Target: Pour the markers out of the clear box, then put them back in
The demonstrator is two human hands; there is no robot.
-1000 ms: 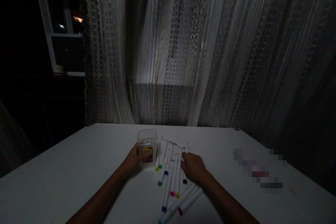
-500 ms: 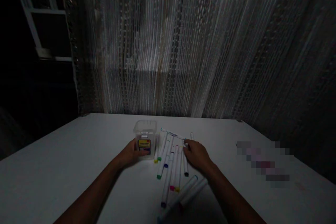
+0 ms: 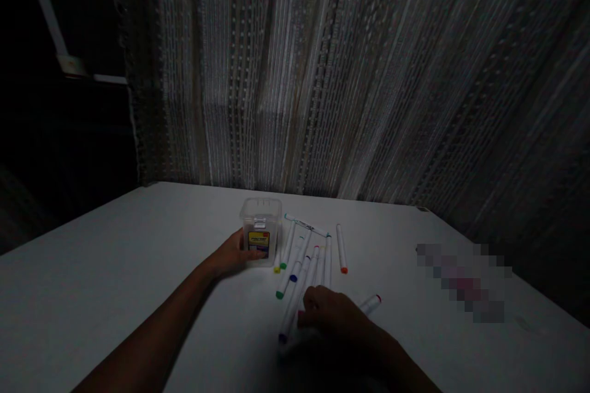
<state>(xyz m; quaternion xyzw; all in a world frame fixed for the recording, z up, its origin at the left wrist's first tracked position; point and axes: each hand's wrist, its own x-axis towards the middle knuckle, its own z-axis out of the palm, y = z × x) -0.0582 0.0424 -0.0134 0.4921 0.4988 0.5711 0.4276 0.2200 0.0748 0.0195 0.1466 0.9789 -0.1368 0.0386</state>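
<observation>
The right hand (image 3: 329, 313) hung over the loose markers (image 3: 295, 295), which ran lengthwise away from it — its fingers (image 3: 310, 301) curled, grip unclear — while the left hand (image 3: 233, 255) cupped a clear plastic box (image 3: 259, 221).

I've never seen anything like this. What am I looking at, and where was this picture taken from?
No machine here: this is a person's two bare hands, seen from a camera worn on their head, looking forward and down. On a white table lie white markers with coloured caps, beside a clear plastic box with a yellow label. The left hand rests against the box. The right hand is over the markers; in this dim light I cannot tell whether it holds one.
</observation>
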